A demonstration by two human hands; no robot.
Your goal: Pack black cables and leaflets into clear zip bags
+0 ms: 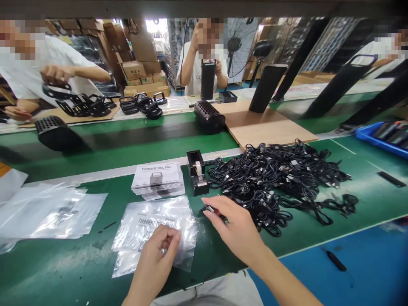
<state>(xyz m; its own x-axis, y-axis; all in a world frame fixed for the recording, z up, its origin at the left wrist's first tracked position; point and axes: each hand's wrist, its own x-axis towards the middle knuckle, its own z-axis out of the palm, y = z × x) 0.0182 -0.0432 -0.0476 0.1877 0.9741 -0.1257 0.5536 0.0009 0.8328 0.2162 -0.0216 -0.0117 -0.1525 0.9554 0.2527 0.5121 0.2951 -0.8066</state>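
Observation:
My right hand (pixel 237 227) pinches a dark coiled cable (pixel 208 208) with a metal plug between thumb and fingers, at the left edge of a large heap of black USB cables (pixel 270 170). My left hand (pixel 159 248) is closed, with thumb and fingers curled together; whatever may be inside is hidden. Beneath it lies a small stack of clear plastic bags (pixel 127 231) with printed "Thunder Trail Pro" leaflets showing through. Behind the bags sits a pile of printed leaflets (pixel 157 176). A black tape dispenser (pixel 198 172) stands between this pile and the cables.
More clear bags (pixel 63 212) lie at left on the green bench. Beyond a pale rail, a green conveyor belt (pixel 143 144) carries black speakers (pixel 208 117). A wooden board (pixel 267 125) holds an upright one. Blue tray (pixel 379 138) at right. Co-workers sit opposite, handling black parts.

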